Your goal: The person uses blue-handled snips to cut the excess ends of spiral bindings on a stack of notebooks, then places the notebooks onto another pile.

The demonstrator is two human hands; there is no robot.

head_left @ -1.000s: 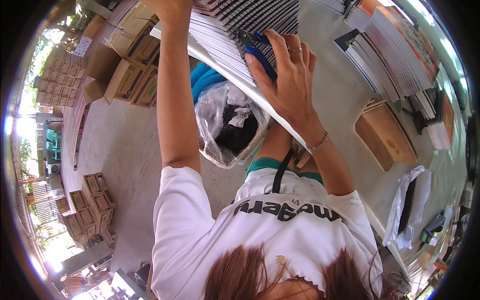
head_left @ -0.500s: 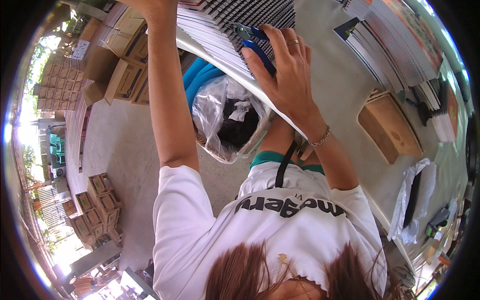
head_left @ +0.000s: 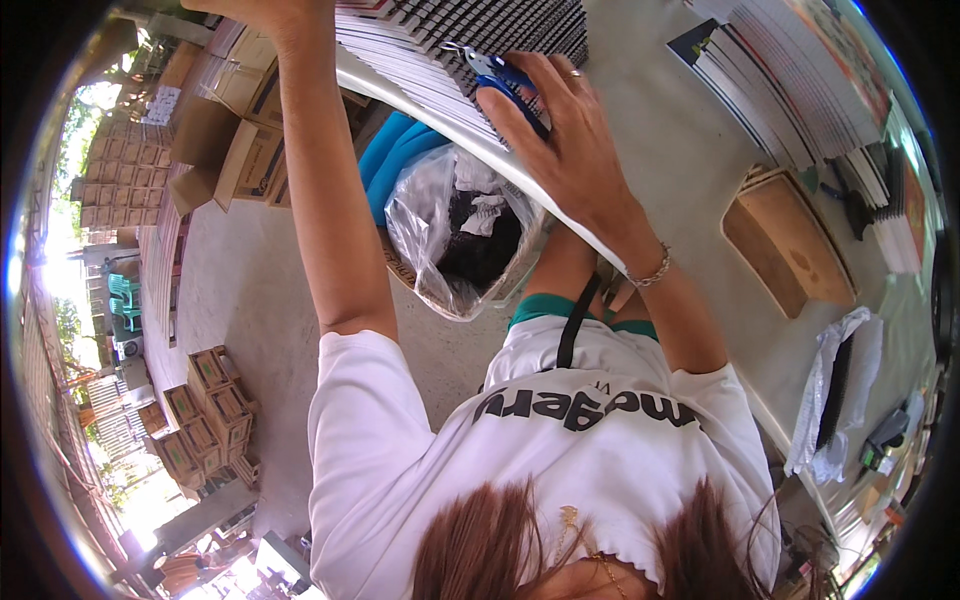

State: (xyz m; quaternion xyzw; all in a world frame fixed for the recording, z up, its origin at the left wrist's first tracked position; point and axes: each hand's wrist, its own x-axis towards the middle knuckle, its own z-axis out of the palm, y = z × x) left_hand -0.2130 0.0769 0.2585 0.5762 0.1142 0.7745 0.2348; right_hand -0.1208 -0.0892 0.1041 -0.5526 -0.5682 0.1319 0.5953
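Blue-handled wire cutters point(head_left: 508, 80) are gripped in my right hand point(head_left: 565, 140), fingers wrapped around the handles. Their metal jaws lie over the black bindings of a stack of spiral-bound books point(head_left: 430, 45) at the table's near edge. White page edges of the stack face me. My left hand point(head_left: 270, 12) reaches to the top edge of the picture, left of the stack. Its fingers are cut off there, so whatever it touches is out of sight.
Below the table edge point(head_left: 490, 125) stands a bin lined with clear plastic point(head_left: 420, 225), holding dark scraps. A wooden tray point(head_left: 785, 240) and more book stacks point(head_left: 790, 85) sit to the right on the table. Cardboard boxes point(head_left: 250, 160) are stacked left.
My right hand and the cutters have shifted slightly left along the bindings. My left hand and forearm have moved left too.
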